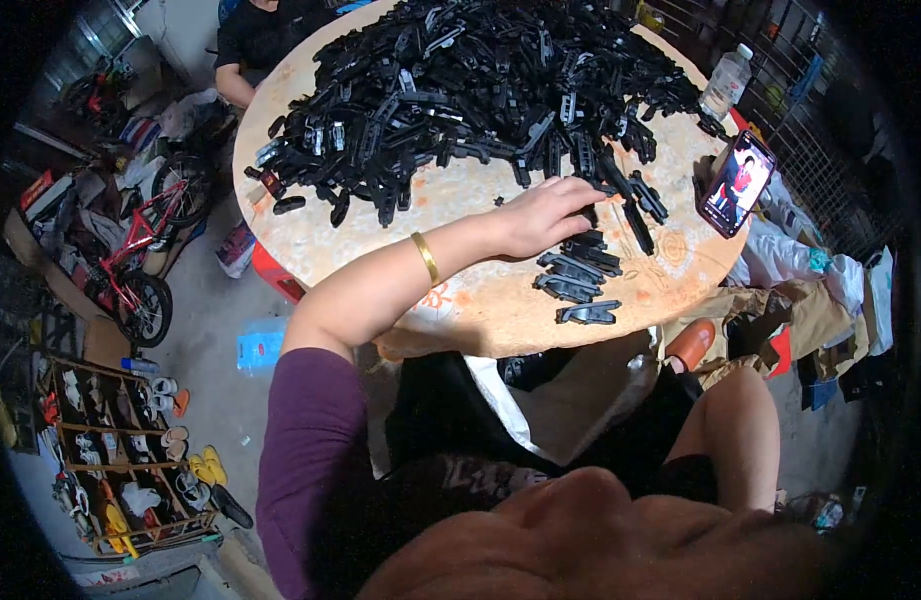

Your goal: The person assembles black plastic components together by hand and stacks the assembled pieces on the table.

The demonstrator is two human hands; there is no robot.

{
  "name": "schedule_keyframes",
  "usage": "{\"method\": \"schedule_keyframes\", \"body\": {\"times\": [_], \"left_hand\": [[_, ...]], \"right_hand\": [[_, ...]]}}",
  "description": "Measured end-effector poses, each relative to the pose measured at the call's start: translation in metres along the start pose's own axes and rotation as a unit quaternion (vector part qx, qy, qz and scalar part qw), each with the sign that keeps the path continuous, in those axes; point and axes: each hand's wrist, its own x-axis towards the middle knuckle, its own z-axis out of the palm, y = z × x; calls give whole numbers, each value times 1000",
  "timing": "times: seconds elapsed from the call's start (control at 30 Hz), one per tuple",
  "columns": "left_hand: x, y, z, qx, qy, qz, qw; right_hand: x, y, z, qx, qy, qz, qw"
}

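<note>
My left hand (553,215) reaches across the round table (461,200), palm down, fingers stretched out over some black plastic clip-like parts. Its fingertips touch or hover just above them; I cannot tell which. Just nearer than the hand lies a small row of similar black clips (571,275), stacked side by side, with a single clip (588,313) close to the table's near edge. Longer black pieces (638,225) lie right of the fingers. A large heap of black parts (461,90) covers the far half. Of my right arm (746,430) only the bent part shows; the hand is hidden.
A phone (739,185) leans upright at the table's right edge, near a clear bottle (727,80). Another person (256,50) sits at the far left. A white sack (581,400) hangs open below the near edge. Left are a red bicycle (141,240) and a shoe rack (111,450).
</note>
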Motion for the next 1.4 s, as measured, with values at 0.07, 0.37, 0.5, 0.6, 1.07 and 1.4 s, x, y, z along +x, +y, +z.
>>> {"method": "schedule_keyframes", "body": {"times": [0.07,0.37,0.5,0.6,1.07,1.4], "left_hand": [[0,6,-2,-21,-5,-31,999],[-2,-16,5,68,106,-26,992],[-2,-8,-1,121,97,-33,987],[-3,-8,-6,146,82,-19,986],[-3,-7,-9,200,40,80,976],[-8,-17,-17,-318,147,-213,912]], "right_hand": [[0,0,-2,-4,-4,6,1000],[-1,0,-7,-13,-20,35,999],[-1,1,-8,-16,-27,48,998],[-2,-1,-8,-16,-35,60,997],[5,-3,-16,-43,-56,102,992],[39,10,59,-55,-428,8,902]]}}
